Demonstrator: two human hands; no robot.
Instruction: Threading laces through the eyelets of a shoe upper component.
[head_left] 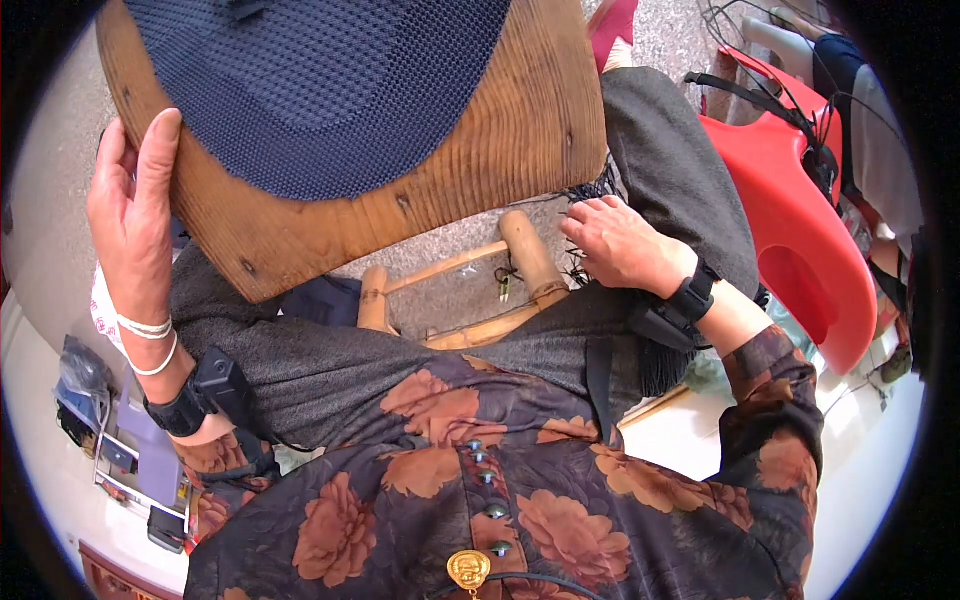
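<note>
A wooden board [530, 120] slants across the top of the view, over my lap. On it lies a rounded dark blue textured mesh fabric piece [330, 110]. My left hand [135, 200] grips the board's left edge, thumb on the near face and the other fingers partly hidden along the edge. Just off the board's lower right corner is my right hand [625, 243], its fingers curled in a pinch. Dark thin cords [590, 190] hang close by its fingertips; whether it holds one cannot be made out.
A bamboo frame [530, 255] stands between my knees, below the board. To the right is a red plastic chair [815, 250] with black straps and cables. A shelf with purple and dark items [140, 450] stands at the lower left.
</note>
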